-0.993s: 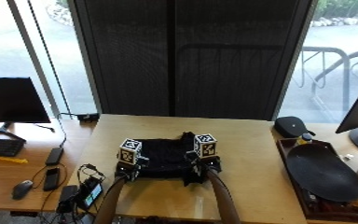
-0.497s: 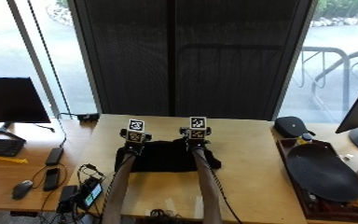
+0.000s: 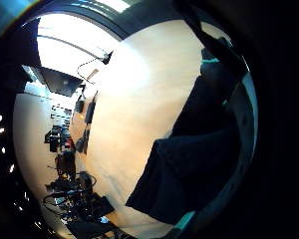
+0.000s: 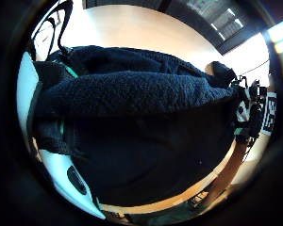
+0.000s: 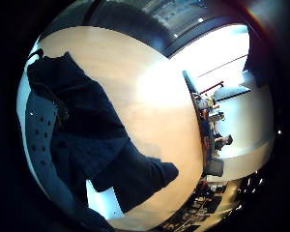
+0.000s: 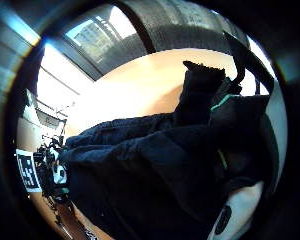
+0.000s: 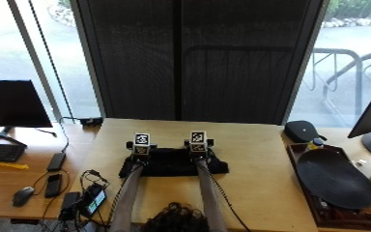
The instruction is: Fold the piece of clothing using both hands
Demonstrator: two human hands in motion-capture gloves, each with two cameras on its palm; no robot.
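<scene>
You have the dark piece of clothing (image 7: 173,164) already gathered into a low, wide band across the middle of the tabletop (image 7: 256,145), nearer the front edge than the back edge — so at least one fold looks done, judging from the doubled layers and the thick rolled edge the left thumb-side palm view shows. It is not yet a tidy packet: a flap sticks out toward the right edge and another toward the left, and the outline is uneven, so I would judge you still have the sides to bring in and the stack to flatten. Your left hand (image 7: 140,151) and right hand (image 7: 198,146) sit side by side on the far edge of the cloth, forearms running straight up from the front edge, close together and roughly parallel, palms down. All four palm views have cloth close against them, with the bare tabletop beyond. Whether your fingers are pinching the fabric or just pressing it flat — I cannot tell, since the gloves and cloth hide them.
</scene>
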